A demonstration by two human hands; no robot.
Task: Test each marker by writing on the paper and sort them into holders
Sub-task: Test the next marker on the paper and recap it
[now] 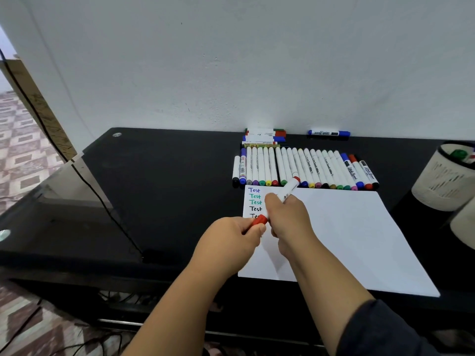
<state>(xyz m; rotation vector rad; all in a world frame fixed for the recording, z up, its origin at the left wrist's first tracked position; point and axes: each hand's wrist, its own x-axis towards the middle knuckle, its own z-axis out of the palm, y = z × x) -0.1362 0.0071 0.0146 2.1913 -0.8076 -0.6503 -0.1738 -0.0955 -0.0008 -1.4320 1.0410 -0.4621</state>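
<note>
While we held the red marker (290,189) over the upper left corner of the paper (341,235), our right hand (288,217) was wrapped round its white barrel and our left hand (239,235) pinched the red cap (259,220) at its lower end. Whether the cap was fully seated, we could not tell. Just beyond the paper lay the row of markers (305,168); to the right of the paper stood a holder (444,176). We judged that a jerky pull might smear ink across the written words (255,200), or that our right hand might knock the row.

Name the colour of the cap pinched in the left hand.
Red: the cap, head view, in the left hand.
</note>
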